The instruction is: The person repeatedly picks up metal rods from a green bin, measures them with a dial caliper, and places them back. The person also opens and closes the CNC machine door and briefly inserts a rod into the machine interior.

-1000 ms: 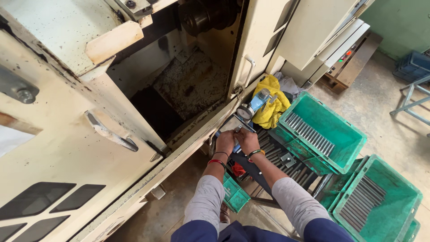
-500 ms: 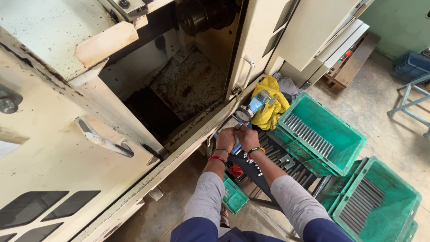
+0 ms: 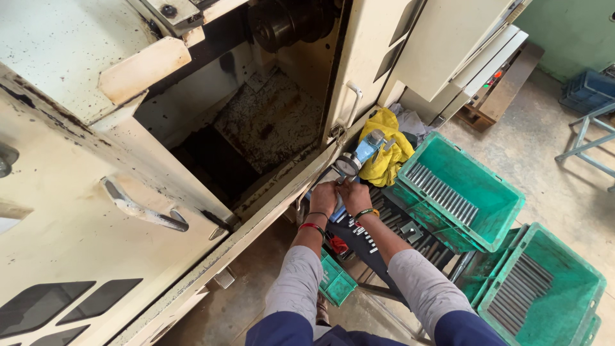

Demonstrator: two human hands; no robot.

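While both my hands — left hand (image 3: 323,195), right hand (image 3: 354,194) — closed their fingers on the dial gauge (image 3: 357,160) beside the machine's doorway, I judged measuring underway — steady reading needed next.

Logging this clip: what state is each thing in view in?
Machine door: slid open.
Left hand: closed on a small part, too small to identify.
Right hand: closed on the same part.
Dial gauge: standing on the rack.
Upper green crate: holds a row of metal rods.
Yellow cloth: crumpled.
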